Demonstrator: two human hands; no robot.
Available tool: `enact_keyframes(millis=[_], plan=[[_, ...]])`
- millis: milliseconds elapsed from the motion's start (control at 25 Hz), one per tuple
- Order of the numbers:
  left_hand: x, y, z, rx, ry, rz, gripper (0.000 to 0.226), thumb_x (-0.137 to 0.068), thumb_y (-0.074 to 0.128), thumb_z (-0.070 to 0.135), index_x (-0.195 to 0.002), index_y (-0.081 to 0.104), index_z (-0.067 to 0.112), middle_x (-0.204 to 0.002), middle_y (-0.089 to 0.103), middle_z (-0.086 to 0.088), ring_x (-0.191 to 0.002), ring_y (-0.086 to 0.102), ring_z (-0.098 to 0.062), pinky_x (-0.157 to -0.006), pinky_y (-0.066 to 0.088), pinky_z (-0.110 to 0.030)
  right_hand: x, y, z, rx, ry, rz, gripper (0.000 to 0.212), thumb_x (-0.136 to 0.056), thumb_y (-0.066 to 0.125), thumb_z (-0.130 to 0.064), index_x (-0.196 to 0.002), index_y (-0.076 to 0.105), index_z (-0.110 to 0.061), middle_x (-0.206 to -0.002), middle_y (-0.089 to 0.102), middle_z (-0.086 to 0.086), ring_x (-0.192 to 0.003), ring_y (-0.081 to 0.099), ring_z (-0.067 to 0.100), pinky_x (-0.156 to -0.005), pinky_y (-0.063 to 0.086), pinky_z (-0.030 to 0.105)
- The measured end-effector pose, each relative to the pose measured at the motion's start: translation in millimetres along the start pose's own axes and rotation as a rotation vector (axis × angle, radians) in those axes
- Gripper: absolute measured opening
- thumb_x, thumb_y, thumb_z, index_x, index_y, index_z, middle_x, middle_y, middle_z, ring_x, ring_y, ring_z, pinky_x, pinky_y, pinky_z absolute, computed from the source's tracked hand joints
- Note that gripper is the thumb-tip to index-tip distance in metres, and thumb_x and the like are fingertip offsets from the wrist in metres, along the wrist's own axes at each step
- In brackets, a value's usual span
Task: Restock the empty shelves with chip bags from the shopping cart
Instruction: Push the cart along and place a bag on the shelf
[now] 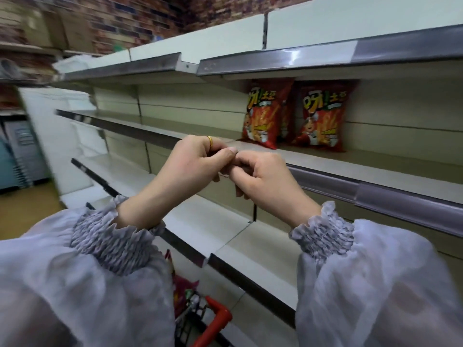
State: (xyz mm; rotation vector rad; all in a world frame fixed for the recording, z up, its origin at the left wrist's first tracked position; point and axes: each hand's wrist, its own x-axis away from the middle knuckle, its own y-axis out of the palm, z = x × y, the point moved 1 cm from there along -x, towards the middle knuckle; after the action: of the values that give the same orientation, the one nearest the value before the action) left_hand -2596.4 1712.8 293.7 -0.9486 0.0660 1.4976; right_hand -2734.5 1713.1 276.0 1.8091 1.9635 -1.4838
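Facing the shelving in the head view, I hold both hands together in front of the middle shelf (375,169): my left hand (190,164) and my right hand (265,176) are curled, fingertips touching each other, and neither holds a chip bag; whether something small is pinched between them I cannot tell. Two red chip bags (323,116) already stand upright side by side at the back of the middle shelf, to the right of my hands, with a further bag apparently tucked behind the left one. Remaining stock sits in the shopping cart (215,319), low between my sleeves (363,284), where a red handle and part of a bag top show. I judge this a pause between placements, early in the task, since most shelf length is bare. Next move, as I judge it: lower one hand to the cart, grasp a bag, and set it upright just beside the standing pair. My own forearms partly block the cart.
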Motion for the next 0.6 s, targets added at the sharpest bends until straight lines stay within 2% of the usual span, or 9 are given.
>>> enact_keyframes(millis=[80,160,280,360,400,480,520,600], plan=[[-10.0,9.1,-1.1,-0.014,-0.031,0.013,0.029,-0.091,0.056,0.016,-0.065,0.067,0.021,-0.054,0.057,0.006,-0.048,0.052,-0.006,-0.058,0.045,-0.028,-12.6,-10.6,9.8,0.082,-0.032,-0.036,0.018,-0.086,0.053,-0.014,-0.081,0.067,-0.005,-0.065,0.064,0.007,-0.065,0.061,0.025,-0.061,0.051,0.04],[-25.0,22.1,2.3,-0.046,-0.039,0.02,0.028,-0.092,0.055,0.016,-0.066,0.066,0.02,-0.056,0.058,0.002,-0.048,0.053,-0.007,-0.06,0.046,-0.029,-25.3,-26.5,19.0,0.177,-0.036,-0.08,0.018,-0.086,0.052,-0.017,-0.077,0.065,-0.008,-0.068,0.064,0.007,-0.072,0.062,0.026,-0.066,0.052,0.039],[-60.3,48.7,12.2,-0.07,-0.055,0.018,0.022,-0.092,0.055,0.019,-0.077,0.068,0.011,-0.065,0.063,-0.004,-0.058,0.057,-0.013,-0.065,0.051,-0.031,-46.1,-59.4,36.8,0.341,0.015,-0.117,0.02,-0.087,0.05,-0.02,-0.077,0.066,-0.011,-0.076,0.065,0.007,-0.08,0.062,0.028,-0.071,0.052,0.038],[-87.6,65.4,15.9,-0.08,-0.065,0.0,0.014,-0.091,0.057,0.023,-0.087,0.067,0.015,-0.071,0.063,0.0,-0.065,0.057,-0.012,-0.067,0.049,-0.028,-60.2,-82.9,53.4,0.392,0.08,-0.103,0.024,-0.087,0.05,-0.02,-0.084,0.069,-0.008,-0.082,0.068,0.009,-0.082,0.062,0.026,-0.074,0.052,0.038],[-101.2,73.3,15.3,-0.083,-0.068,-0.004,0.012,-0.09,0.059,0.025,-0.093,0.065,0.016,-0.074,0.062,0.003,-0.068,0.056,-0.012,-0.066,0.048,-0.025,-65.7,-93.9,63.5,0.421,0.12,-0.101,0.024,-0.087,0.05,-0.02,-0.087,0.07,-0.007,-0.084,0.068,0.009,-0.082,0.061,0.025,-0.072,0.051,0.035],[-126.1,84.6,7.8,-0.096,-0.108,-0.025,0.018,-0.088,0.062,0.028,-0.102,0.058,0.018,-0.075,0.056,0.009,-0.066,0.053,-0.007,-0.054,0.042,-0.011,-73.8,-110.9,84.0,0.476,0.229,-0.122,0.025,-0.089,0.049,-0.02,-0.092,0.069,-0.005,-0.084,0.065,0.007,-0.081,0.059,0.023,-0.062,0.043,0.028],[-138.2,88.9,0.9,-0.097,-0.141,-0.041,0.022,-0.087,0.064,0.029,-0.105,0.054,0.019,-0.076,0.054,0.011,-0.065,0.051,-0.004,-0.05,0.039,-0.011,-77.7,-116.8,97.5,0.47,0.313,-0.132,0.026,-0.091,0.049,-0.021,-0.096,0.067,-0.004,-0.085,0.063,0.007,-0.08,0.057,0.022,-0.058,0.038,0.028],[-158.9,93.4,-10.7,-0.09,-0.172,-0.044,0.028,-0.086,0.066,0.028,-0.106,0.048,0.018,-0.079,0.053,0.01,-0.068,0.051,-0.005,-0.055,0.038,-0.016,-82.9,-125.3,119.9,0.437,0.459,-0.111,0.033,-0.095,0.046,-0.026,-0.106,0.063,-0.001,-0.096,0.064,0.015,-0.085,0.056,0.024,-0.056,0.033,0.028]])
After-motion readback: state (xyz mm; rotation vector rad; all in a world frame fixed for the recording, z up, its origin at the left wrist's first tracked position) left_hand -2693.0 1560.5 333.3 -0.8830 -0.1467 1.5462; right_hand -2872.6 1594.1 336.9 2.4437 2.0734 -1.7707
